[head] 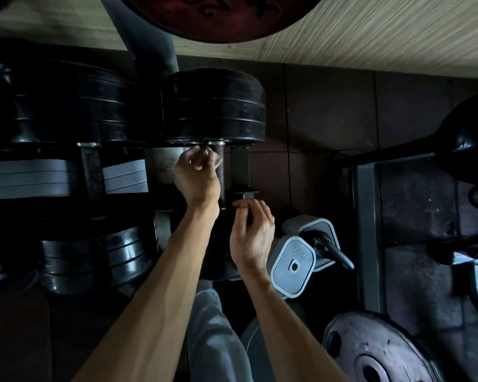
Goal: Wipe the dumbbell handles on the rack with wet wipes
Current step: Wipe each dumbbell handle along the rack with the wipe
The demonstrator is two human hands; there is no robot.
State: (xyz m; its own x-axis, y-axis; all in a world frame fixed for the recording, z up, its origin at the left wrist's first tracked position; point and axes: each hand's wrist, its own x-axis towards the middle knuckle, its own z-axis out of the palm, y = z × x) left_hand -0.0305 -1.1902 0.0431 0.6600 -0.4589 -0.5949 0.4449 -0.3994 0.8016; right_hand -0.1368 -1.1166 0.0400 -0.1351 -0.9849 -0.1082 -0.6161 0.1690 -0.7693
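Note:
A black dumbbell [213,106] lies on the rack [240,166], its knurled handle [220,172] running toward me. My left hand [196,175] pinches a pale wet wipe [214,157] against the top of that handle, just under the far weight head. My right hand [251,232] is curled at the near end of the same dumbbell, by the rack's bracket; what its fingers hold is hidden. A second dumbbell [66,106] with a speckled handle [92,172] lies to the left.
Stacked black plates [100,257] sit at lower left. A grey 2.25 kg dumbbell [293,264] lies right of my right hand. A dark metal frame [367,230] and weight plates [375,351] fill the right. A red plate [218,15] hangs above.

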